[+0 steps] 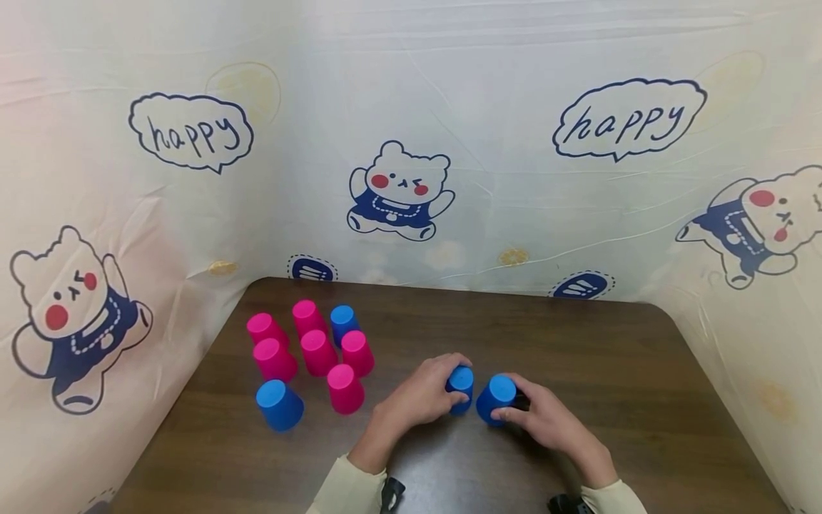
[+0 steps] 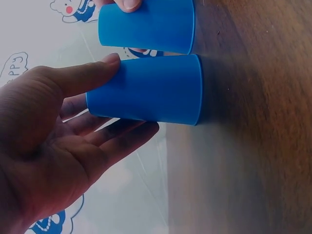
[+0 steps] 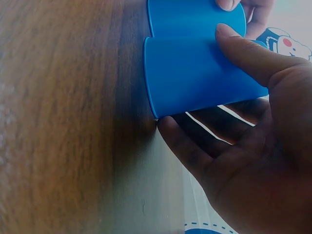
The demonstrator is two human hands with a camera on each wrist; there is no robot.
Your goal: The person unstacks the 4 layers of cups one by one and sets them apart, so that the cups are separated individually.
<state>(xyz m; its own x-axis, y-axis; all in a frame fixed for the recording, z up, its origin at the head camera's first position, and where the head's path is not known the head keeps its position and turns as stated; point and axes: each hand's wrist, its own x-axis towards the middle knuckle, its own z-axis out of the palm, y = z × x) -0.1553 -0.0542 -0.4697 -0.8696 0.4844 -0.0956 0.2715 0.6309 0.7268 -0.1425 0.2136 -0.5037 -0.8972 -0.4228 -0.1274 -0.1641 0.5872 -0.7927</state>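
Two blue cups stand upside down side by side near the middle of the table, a small gap between them. My left hand [image 1: 425, 391] grips the left blue cup [image 1: 460, 389], thumb on the near side and fingers behind it. Around the right blue cup [image 1: 496, 401] my right hand [image 1: 546, 420] is curled, its thumb across the near side. In the left wrist view the left-hand cup [image 2: 151, 90] has its rim at the wooden surface. The right wrist view shows the right-hand cup [image 3: 195, 75] with its rim close to the table.
Left on the brown table [image 1: 578, 343] stands a cluster of upturned cups: several pink ones, such as the nearest pink cup [image 1: 345, 389], plus a blue cup [image 1: 280, 405] in front and another blue cup [image 1: 344, 323] behind. A printed curtain [image 1: 501, 214] surrounds the table.
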